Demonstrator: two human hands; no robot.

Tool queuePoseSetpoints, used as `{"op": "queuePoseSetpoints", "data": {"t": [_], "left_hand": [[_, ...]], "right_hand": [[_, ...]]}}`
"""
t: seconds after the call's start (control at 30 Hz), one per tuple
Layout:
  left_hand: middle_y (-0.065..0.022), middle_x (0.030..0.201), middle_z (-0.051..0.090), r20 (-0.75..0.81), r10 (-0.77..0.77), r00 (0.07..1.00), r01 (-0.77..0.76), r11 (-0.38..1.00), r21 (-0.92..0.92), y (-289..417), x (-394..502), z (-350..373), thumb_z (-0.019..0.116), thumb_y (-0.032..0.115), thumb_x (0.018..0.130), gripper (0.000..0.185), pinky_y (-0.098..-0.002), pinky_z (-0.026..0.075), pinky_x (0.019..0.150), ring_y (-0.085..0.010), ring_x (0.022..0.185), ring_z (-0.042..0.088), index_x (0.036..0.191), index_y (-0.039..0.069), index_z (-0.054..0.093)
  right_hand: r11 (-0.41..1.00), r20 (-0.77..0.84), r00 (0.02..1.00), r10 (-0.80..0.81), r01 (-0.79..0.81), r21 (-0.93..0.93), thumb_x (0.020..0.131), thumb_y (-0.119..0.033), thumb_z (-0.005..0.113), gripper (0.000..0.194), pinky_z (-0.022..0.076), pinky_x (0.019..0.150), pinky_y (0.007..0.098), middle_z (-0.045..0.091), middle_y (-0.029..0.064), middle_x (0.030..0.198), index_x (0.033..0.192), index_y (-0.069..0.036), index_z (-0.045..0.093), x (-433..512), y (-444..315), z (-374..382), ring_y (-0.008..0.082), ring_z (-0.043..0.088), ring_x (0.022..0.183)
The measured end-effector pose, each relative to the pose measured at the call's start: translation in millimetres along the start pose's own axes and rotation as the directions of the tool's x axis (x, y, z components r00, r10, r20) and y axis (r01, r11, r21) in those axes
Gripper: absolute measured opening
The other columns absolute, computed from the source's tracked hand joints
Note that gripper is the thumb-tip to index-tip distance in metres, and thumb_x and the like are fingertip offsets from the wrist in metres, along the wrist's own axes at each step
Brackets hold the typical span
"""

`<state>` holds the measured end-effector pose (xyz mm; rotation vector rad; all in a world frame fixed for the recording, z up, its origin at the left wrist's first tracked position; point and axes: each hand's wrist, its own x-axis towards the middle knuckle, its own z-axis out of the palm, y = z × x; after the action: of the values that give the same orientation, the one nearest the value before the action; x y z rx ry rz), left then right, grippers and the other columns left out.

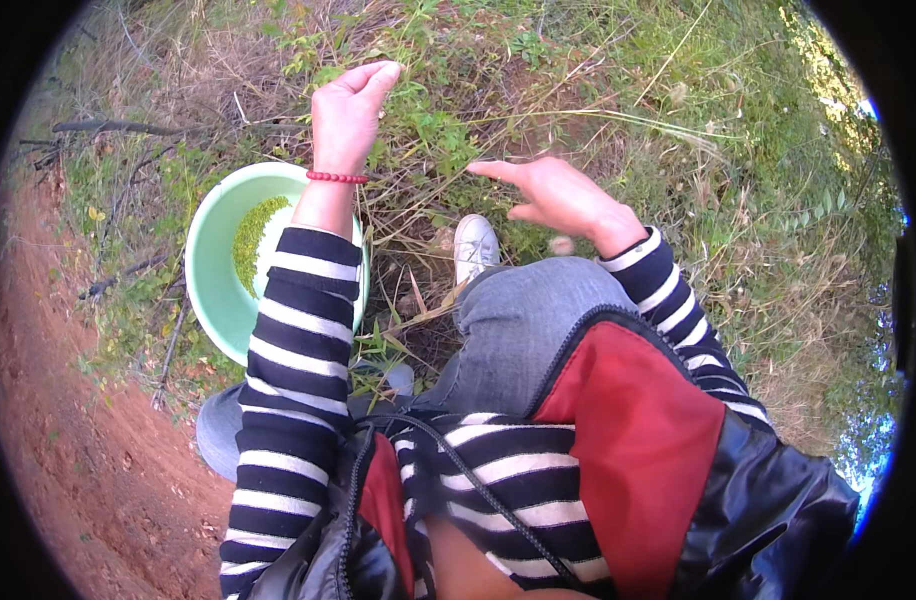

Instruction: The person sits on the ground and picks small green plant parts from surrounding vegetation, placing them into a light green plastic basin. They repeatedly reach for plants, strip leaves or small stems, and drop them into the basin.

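Observation:
My left hand (347,112), with a red bead bracelet (336,178) at the wrist, reaches forward past a pale green plastic basin (207,247). Thumb and forefinger are pinched together at the tip of a leafy green plant (435,139); the fingers hide the exact part between them. Inside the basin lies a layer of small yellow-green plant pieces (254,244), partly covered by my left forearm. To the right, my right hand (567,199) hovers palm down over the weeds, forefinger pointing left and thumb apart, with nothing visible in it.
Dry grass and weeds (690,180) cover the ground ahead and to the right. Dark dead branches (117,127) lie beyond the basin's left side. Bare reddish soil (75,420) runs down the left. A white shoe (475,244) stands between basin and right hand, below my bent knee (555,292).

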<state>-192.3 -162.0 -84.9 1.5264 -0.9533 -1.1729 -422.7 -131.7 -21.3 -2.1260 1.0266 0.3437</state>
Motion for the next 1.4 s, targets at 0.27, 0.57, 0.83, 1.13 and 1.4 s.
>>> {"op": "queuePoseSetpoints", "data": {"t": [0.27,0.57,0.83,1.13,1.4], "left_hand": [[-0.0028,0.086,0.066,-0.004,-0.003,1.0,0.003,1.0,-0.005,-8,0,-5,0.065,0.019,0.081,0.025,-0.0213,0.045,0.072,-0.0073,0.079,0.058,0.097,0.001,0.067],[-0.023,0.131,0.041,0.373,-0.252,0.893,0.272,0.962,-0.003,1,14,8,0.067,0.029,0.078,0.091,-0.0164,0.043,0.048,-0.015,0.097,0.057,0.139,-0.004,0.008],[-0.0192,0.11,0.059,0.551,-0.297,0.78,0.273,0.953,0.129,1,29,27,0.07,0.031,0.075,0.093,-0.0182,0.042,0.042,-0.0088,0.067,0.058,0.139,-0.002,0.012],[0.0036,0.071,0.058,0.548,-0.175,0.818,0.126,0.984,0.127,8,19,28,0.057,0.031,0.087,0.032,-0.0205,0.042,0.054,-0.0032,0.069,0.051,0.109,0.008,0.06],[-0.0016,0.064,0.057,0.461,0.063,0.885,-0.118,0.989,0.09,4,-9,26,0.052,0.026,0.09,0.028,-0.0244,0.042,0.06,-0.0083,0.063,0.051,0.079,0.003,0.061]], "right_hand": [[0.964,-0.203,0.968,-0.15,0.189,0.189,0.086,-0.03,0.053,0.029,0.0439,0.061,0.0445,0.056,0.0188,0.068,0.077,-0.002,0.056,31,0,22,0.037,0.057,0.069],[0.89,-0.238,0.946,-0.22,0.294,0.348,0.09,-0.028,0.049,0.033,0.0411,0.057,0.0402,0.051,0.0172,0.062,0.073,0.0,0.051,32,-16,10,0.0349,0.053,0.062],[0.026,-0.306,0.948,0.085,0.305,0.952,0.096,-0.032,0.039,0.04,0.0182,0.035,0.0188,0.029,-0.0064,0.051,0.062,-0.011,0.039,-11,-27,-47,0.0033,0.024,0.04],[-0.419,-0.391,0.806,0.445,0.573,0.704,0.094,-0.028,0.044,0.03,0.0244,0.037,0.0189,0.035,-0.002,0.061,0.073,-0.007,0.045,59,37,-95,0.0059,0.03,0.045],[-0.03,-0.343,0.822,0.455,0.4,0.916,0.089,-0.024,0.056,0.025,0.0185,0.036,0.0171,0.03,-0.0107,0.054,0.101,-0.002,0.057,73,43,-54,-0.0004,0.024,0.04]]}}
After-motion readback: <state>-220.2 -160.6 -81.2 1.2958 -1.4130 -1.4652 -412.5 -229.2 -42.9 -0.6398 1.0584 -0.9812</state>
